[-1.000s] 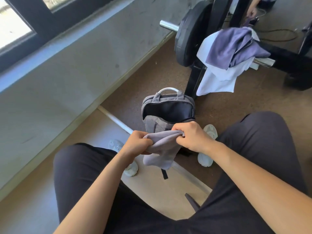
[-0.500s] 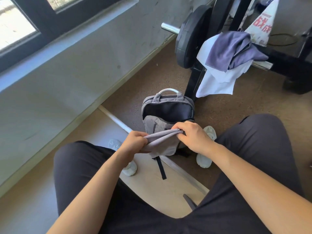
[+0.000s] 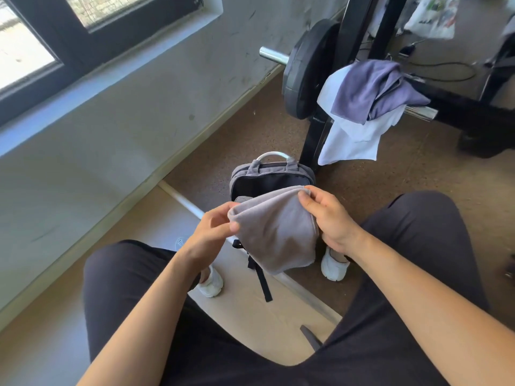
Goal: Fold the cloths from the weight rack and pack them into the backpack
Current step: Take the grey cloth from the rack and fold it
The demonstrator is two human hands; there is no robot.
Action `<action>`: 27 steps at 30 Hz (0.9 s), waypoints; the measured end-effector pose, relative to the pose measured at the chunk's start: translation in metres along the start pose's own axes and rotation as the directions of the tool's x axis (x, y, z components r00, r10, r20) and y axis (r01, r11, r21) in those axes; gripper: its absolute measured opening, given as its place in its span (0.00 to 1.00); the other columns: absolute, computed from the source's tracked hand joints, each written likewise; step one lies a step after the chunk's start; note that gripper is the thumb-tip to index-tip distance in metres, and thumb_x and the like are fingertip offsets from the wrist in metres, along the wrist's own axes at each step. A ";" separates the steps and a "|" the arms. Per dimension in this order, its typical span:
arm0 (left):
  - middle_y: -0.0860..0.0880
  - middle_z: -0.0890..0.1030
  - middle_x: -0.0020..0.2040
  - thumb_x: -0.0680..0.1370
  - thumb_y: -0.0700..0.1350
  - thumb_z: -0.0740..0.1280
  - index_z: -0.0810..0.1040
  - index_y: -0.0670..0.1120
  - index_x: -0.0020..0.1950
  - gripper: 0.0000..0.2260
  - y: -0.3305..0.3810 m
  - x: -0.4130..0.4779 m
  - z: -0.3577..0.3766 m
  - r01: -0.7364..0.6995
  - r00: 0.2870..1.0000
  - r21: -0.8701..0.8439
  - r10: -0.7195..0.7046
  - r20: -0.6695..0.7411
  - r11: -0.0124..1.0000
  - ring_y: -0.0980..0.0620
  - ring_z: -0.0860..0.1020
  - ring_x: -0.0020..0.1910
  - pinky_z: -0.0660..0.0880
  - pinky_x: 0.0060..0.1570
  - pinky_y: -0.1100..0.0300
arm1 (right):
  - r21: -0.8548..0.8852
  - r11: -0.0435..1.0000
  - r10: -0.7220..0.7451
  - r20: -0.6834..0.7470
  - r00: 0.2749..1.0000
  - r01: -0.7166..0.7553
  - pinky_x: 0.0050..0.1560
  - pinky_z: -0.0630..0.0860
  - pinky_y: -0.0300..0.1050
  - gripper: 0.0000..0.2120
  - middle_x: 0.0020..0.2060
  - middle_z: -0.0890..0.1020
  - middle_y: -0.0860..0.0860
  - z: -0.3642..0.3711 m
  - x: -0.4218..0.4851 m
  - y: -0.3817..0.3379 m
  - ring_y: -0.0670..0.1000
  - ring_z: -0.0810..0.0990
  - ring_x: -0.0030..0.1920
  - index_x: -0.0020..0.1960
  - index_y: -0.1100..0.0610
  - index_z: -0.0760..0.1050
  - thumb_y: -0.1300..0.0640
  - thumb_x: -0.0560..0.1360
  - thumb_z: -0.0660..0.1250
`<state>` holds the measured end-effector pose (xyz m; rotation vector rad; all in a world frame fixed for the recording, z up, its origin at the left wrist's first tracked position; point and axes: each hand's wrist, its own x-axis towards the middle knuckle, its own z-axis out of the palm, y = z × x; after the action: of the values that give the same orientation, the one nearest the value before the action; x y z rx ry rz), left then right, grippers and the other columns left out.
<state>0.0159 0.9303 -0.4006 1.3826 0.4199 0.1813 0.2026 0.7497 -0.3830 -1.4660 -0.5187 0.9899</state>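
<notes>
Grey soft cloth [image 3: 276, 232] hangs between our two hands, just in front of the grey backpack [image 3: 250, 169]. Our left hand [image 3: 209, 235] pinches the cloth's left edge between the thumb and curled fingers. Our right hand [image 3: 331, 218] pinches the top right corner with the thumb and first finger. Its other fingers curl loosely by the cloth's side.

The backpack stands on the brown floor between our white shoes [image 3: 211, 285], with its top zipped open and its white handle up. Its inside looks dark. The cloth hides the lower part, so we cannot tell if anything lies in it. A black strap [image 3: 262, 280] trails from it onto the floor.

Behind the backpack stands the black weight rack [image 3: 354, 29] with a round black weight plate [image 3: 306, 71] on a silver bar [image 3: 274, 55]. A purple cloth [image 3: 367, 90] lies bunched on top of a white cloth [image 3: 351, 143], and both hang over the bar.

At the top right hangs a white printed fabric [image 3: 434, 15]. Its print is too blurred for us to read.
</notes>
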 end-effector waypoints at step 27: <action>0.41 0.86 0.55 0.78 0.50 0.66 0.86 0.42 0.57 0.16 0.021 -0.003 0.019 0.195 0.950 -0.525 -0.293 -0.108 0.828 0.43 0.84 0.56 0.82 0.53 0.51 | 0.120 0.977 0.138 0.257 0.956 -0.174 0.65 0.77 0.50 0.25 0.60 0.84 0.58 0.008 -0.002 0.010 0.56 0.81 0.63 0.63 0.60 0.80 0.48 0.71 0.76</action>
<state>0.0235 0.9160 -0.3770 0.7789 0.6499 0.1928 0.1925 0.7511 -0.3913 -1.2779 -0.5053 1.3205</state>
